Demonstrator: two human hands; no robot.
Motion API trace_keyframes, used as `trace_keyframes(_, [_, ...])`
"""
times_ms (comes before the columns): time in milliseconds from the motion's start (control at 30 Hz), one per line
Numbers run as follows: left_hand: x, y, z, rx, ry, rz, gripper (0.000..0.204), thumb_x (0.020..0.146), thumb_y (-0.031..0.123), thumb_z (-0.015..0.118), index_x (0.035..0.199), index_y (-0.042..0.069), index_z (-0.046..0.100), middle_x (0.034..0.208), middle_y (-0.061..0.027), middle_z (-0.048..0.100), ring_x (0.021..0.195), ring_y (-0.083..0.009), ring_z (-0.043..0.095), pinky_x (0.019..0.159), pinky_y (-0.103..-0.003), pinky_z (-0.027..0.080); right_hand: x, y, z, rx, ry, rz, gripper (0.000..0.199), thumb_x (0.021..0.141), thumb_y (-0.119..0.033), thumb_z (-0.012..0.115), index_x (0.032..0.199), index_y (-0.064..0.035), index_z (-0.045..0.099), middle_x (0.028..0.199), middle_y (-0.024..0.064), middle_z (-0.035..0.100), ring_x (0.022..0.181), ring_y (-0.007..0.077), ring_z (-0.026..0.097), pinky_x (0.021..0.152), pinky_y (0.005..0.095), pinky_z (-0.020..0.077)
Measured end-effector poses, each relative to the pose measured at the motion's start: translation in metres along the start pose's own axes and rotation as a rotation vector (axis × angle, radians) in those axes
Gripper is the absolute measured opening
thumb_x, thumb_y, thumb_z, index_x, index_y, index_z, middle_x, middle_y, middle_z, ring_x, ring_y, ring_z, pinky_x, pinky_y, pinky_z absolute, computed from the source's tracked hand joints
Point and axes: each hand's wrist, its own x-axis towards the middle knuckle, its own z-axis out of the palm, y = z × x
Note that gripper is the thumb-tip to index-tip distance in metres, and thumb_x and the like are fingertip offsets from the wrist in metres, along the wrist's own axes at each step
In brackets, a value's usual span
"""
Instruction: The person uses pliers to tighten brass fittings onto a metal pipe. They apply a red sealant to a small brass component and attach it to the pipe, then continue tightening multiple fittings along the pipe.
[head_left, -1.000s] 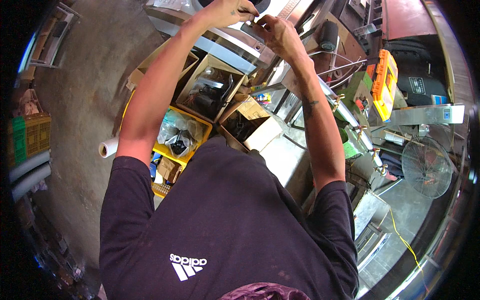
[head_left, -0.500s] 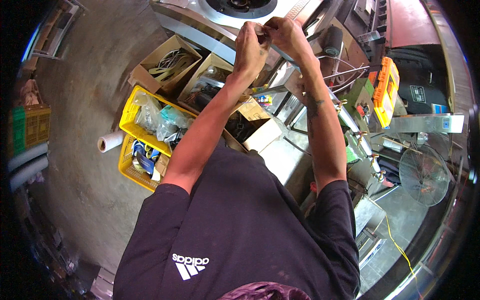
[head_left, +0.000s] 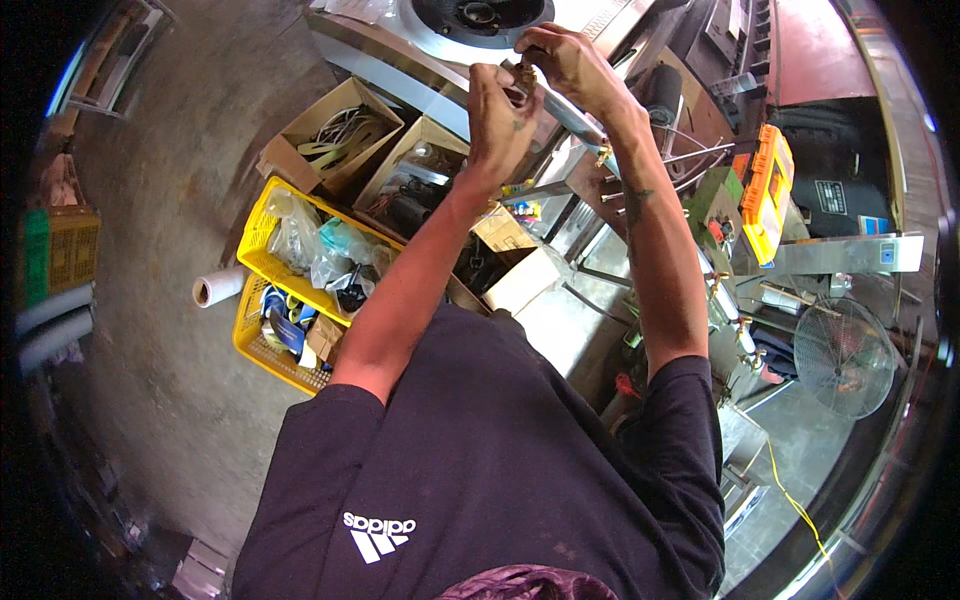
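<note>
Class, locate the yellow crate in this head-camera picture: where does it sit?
The yellow crate sits on the concrete floor at the left, beside the left forearm, with a white roll to its left and open cardboard boxes just beyond it.

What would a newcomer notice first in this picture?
First, the two raised hands at the top: the left hand and the right hand meet around a small brass-coloured part above a steel stove top. Next, the bright yellow crate full of bags on the concrete floor at the left, and the orange case among the clutter at the right.
</note>
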Motion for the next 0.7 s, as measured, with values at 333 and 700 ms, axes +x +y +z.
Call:
trace_keyframes(333, [-0.018,0.024,0.022,-0.238,0.083,-0.201,0.036,0.091,0.016,0.080,0.111,0.001,0.054,0.097,-0.0147,0.072,0.087,-0.0222,0.073,0.080,-0.036,0.057,-0.009,0.007,-0.005,0.116,0.048,0.009,0.031,0.086,-0.013,0.077,0.111,0.0018,0.069,0.104,0.0183,0.068,0.092,0.0341,0.069,0.081,0.0416,0.0540])
trace_keyframes(700, [-0.013,0.022,0.022,-0.159,0.083,-0.235,0.041,0.085,0.011,0.083,0.112,0.000,0.054,0.103,-0.0187,0.071,0.094,-0.0287,0.072,0.081,-0.038,0.057,-0.005,0.003,-0.001,0.073,-0.004,0.046,0.028,0.086,-0.006,0.075,0.112,0.0028,0.069,0.107,0.0167,0.071,0.098,0.0319,0.072,0.085,0.0401,0.0564])
